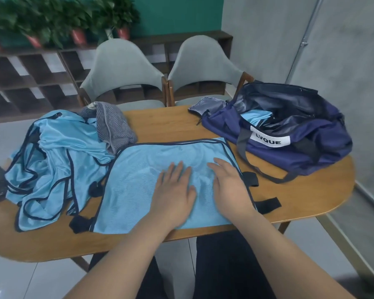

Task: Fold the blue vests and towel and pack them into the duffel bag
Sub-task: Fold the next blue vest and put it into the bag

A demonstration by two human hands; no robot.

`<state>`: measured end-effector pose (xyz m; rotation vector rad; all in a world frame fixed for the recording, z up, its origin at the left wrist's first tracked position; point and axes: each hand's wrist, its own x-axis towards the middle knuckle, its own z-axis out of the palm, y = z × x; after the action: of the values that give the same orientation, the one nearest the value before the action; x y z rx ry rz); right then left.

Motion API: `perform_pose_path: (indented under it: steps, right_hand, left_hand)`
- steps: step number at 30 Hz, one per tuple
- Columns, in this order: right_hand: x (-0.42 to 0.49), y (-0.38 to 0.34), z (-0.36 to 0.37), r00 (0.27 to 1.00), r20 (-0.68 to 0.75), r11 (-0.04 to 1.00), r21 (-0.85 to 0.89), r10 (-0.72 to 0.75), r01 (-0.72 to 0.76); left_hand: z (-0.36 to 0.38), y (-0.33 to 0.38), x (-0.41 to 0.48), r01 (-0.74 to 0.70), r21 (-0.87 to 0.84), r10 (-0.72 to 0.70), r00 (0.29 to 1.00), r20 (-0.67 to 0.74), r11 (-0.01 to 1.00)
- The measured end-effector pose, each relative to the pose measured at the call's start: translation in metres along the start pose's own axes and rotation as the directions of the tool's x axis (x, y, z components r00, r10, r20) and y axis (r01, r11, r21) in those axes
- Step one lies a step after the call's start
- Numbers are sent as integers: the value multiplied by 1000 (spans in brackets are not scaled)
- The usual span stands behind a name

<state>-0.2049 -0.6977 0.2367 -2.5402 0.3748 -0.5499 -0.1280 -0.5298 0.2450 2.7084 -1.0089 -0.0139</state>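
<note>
1. Pressing flat on the spread vest (136,182) at the near edge of the table (311,190), the left hand (174,190) and right hand (229,184) lay side by side, a little apart, fingers straight and gripping nothing.
2. The vest looked like thin, shiny, light blue mesh with dark binding. Its hem reached the near edge, and black tabs (268,205) stuck out on its right side.
3. Such slick cloth would probably slide under the palms, so a fold might go crooked or the hem slip off the near edge.
4. The tabs could catch in a fold and leave a lump.
5. Towards the left edge lay a crumpled heap of more vests (52,165), their bindings looped together. Pulling one out might drag the others towards the edge.
6. Behind the heap sat a grey striped towel (112,126), bunched and unfolded.
7. At the far right corner the navy duffel bag (289,147) lay open with a folded blue piece (256,118) inside. Its soft sides sagged, so the mouth might close on the next bundle.
8. Two grey chairs (125,72) stood beyond the far edge.
</note>
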Motion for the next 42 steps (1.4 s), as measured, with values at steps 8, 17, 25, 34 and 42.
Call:
perform_pose_path:
  steps: [8, 17, 25, 34, 42]
  right_hand:
    - [8, 49, -46, 988, 38, 935, -333, 147, -127]
    - [19, 55, -67, 991, -105, 895, -430, 81, -119]
    - [97, 35, -48, 943, 324, 914, -354, -78, 197]
    - [148, 54, -32, 920, 391, 744, -622, 24, 245]
    - [149, 55, -27, 913, 402, 776, -596, 64, 208]
  left_hand:
    - [29, 41, 31, -220, 60, 208, 964, 167, 974]
    - [23, 25, 22, -281, 94, 256, 942, 217, 955]
    - [25, 56, -3, -519, -87, 525, 846, 92, 851]
    - [36, 81, -27, -499, 165, 505, 863, 7, 851]
    - [48, 94, -38, -441, 160, 467, 856, -222, 883]
